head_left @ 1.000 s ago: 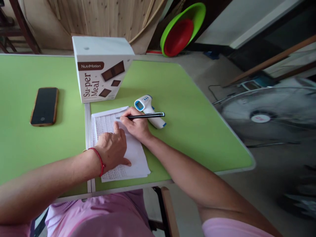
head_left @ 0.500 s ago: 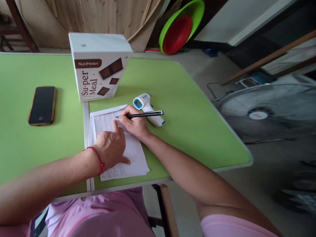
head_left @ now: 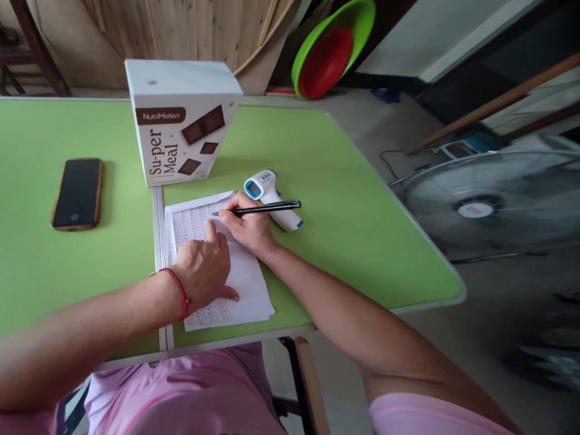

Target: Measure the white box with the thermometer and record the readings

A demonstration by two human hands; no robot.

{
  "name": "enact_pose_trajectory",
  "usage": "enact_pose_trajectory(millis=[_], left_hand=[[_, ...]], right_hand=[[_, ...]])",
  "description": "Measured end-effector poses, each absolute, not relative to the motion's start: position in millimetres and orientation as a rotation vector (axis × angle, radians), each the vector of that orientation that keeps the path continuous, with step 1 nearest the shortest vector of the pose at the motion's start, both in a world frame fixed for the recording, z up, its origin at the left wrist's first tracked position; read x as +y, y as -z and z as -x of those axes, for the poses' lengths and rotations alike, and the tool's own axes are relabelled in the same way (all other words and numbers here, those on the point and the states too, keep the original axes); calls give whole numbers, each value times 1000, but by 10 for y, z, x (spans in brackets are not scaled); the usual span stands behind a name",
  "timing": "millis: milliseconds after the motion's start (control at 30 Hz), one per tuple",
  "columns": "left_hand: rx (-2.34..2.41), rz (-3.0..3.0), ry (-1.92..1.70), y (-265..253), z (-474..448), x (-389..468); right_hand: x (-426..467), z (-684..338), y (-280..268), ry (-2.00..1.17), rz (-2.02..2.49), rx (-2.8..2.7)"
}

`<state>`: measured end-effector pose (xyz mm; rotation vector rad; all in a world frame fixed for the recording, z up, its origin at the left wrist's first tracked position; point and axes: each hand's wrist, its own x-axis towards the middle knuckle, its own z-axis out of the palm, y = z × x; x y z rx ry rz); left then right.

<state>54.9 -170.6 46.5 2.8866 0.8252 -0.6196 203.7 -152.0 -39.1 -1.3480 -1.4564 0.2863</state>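
Closed around a black pen [head_left: 272, 206], my right hand [head_left: 249, 226] rests at the upper right of the paper [head_left: 249, 284]. The pen's tip is at the handwritten lines near the top of the sheet. My left hand [head_left: 205, 269] lies on the same paper, index finger stretched toward the pen tip and thumb spread out to the side; it holds nothing. A red cord bracelet [head_left: 177, 293] circles the left wrist. Just beyond my right hand lies a white and blue infrared thermometer [head_left: 269, 193], partly behind the pen and hand.
A white NutriMotion box [head_left: 181, 133] stands upright behind the paper on the green table [head_left: 344, 241]. A phone [head_left: 78, 193] in a brown case lies at the left. Off the right side stands a fan [head_left: 475, 208]. Green and red basins [head_left: 326, 63] lean behind the table.
The outer end of the pen has tipped up slightly in my right hand. My left hand and the paper stay in place.
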Motion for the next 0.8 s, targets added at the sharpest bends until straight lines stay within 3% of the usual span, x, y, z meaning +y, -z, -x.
enact_pose_trajectory(millis=[800], left_hand=[[839, -2889, 655, -494, -558, -1701]], right_hand=[[-1518, -2033, 367, -308, 1394, -1422]])
